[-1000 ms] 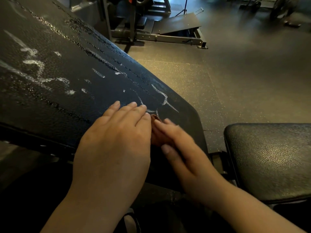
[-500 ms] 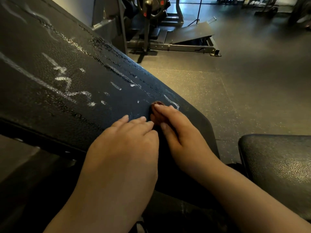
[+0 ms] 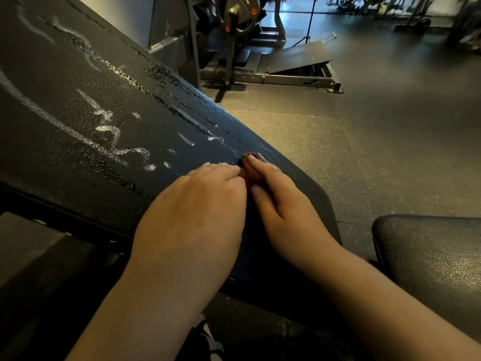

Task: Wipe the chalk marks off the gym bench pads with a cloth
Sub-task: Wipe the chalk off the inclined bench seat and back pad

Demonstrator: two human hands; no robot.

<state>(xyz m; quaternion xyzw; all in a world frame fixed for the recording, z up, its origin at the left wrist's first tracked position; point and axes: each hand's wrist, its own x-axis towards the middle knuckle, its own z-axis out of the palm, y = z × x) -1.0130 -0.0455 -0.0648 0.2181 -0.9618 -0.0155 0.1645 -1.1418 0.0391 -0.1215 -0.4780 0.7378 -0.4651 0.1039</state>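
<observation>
Shifted up-slope since a second ago: brown cloth [image 3: 250,155], at the right edge of the inclined back pad [image 3: 65,82]. Right hand [image 3: 283,212]: grip clenched on the cloth. Left hand [image 3: 197,217]: released, flat, just beside. Chalk marks [image 3: 104,128]: mid-pad.

Two hands [image 3: 192,212] [image 3: 281,207], two pads [image 3: 78,113] [image 3: 429,256], one cloth [image 3: 249,155]
</observation>
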